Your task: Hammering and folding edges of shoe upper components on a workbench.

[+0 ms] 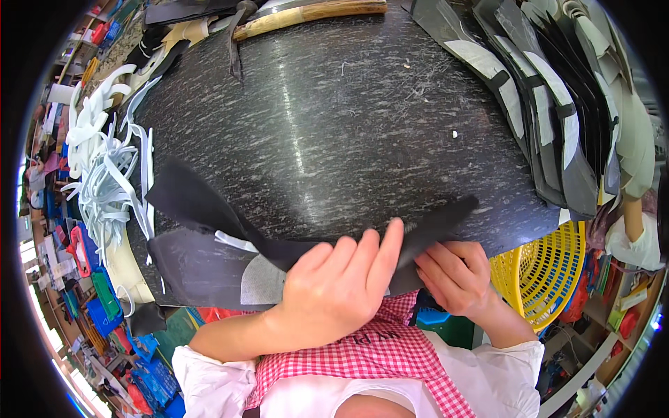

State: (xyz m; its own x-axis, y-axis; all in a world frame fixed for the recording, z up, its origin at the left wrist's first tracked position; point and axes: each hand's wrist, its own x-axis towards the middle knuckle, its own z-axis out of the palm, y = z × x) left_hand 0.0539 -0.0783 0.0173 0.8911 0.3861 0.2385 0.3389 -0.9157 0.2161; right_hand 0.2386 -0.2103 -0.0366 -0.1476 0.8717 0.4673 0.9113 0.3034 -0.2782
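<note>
A long, narrow strip of black fabric-like sheet material (432,223) lies along the near edge of the dark, speckled round desk (334,125), its long axis running nearly left to right, with the right end rising slightly and tapering to a point toward the upper right. Its left portion joins a broader black cut piece (188,202) that fans out toward the upper left, and beneath that sits a darker panel with a pale grey lining patch (261,282). The left hand (334,285) lies over the middle of the strip, fingers extended forward and pressing down on it, the grip flat rather than curled. The right hand (456,275) is just beside it, fingers bent and closed in a pinching grip on the strip's lower edge, near the desk rim. A heap of white curved strips (104,167) lies at the desk's left edge, a fanned stack of black and grey cut pieces (557,118) covers the right side, and a tool with a wooden handle (313,12) rests at the far edge. A yellow plastic basket (550,272) stands below the desk at the right. The person wears a red-and-white checked apron (376,355) over white sleeves.
</note>
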